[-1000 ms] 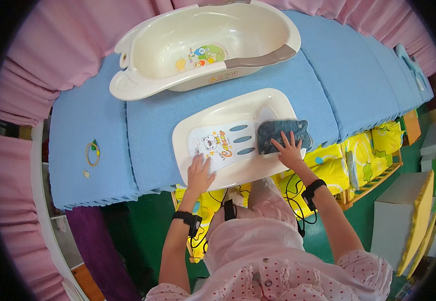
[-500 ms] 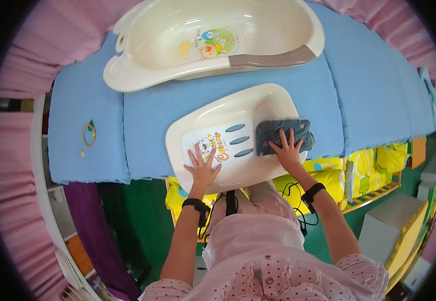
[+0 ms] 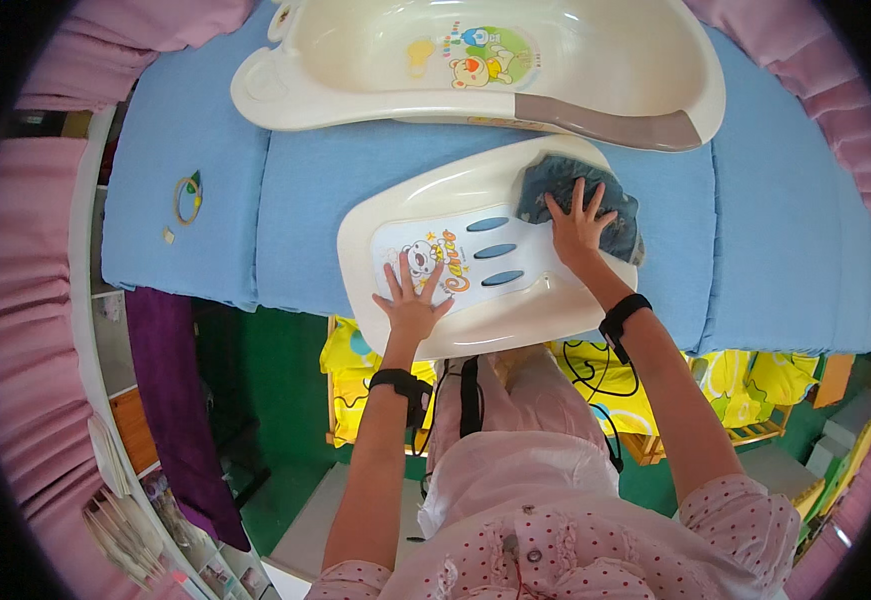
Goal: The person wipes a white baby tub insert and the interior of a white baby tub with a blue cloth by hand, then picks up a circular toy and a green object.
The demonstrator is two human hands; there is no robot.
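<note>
Two hands are at work on one cream plastic bath seat (image 3: pixel 475 260), which lies flat on the bench (image 3: pixel 355 190) under a blue padded cover, near its front edge. Our right hand (image 3: pixel 577 222) presses a dark blue-grey cloth (image 3: pixel 567 185) against the seat's upper end, at about two o'clock from the seat's middle; the fingers (image 3: pixel 573 196) are spread wide and lie flat on the cloth, not curled around it. Our left hand (image 3: pixel 410 300) rests palm down on the seat's lower end, at about seven o'clock, its fingers also fanned apart, touching the plastic beside a printed cartoon animal and holding nothing. Three dark oval slots (image 3: pixel 495 250) run down the seat's centre between the two hands. Each wrist wears one black band.

Compared with half a second ago, the right hand and cloth sit higher on the seat, closer to its top rim, while the left hand has kept its place on the lower end. Our view has dropped closer, so everything looms larger.

Beyond the seat, at twelve o'clock, stands one large cream baby bathtub (image 3: pixel 475 60) with a grey-brown rim piece, just apart from the seat. Far off at nine o'clock, one small ring (image 3: pixel 188 198) lies on the blue cover. Pink ruffled curtains (image 3: pixel 65 60) ring the bench.
</note>
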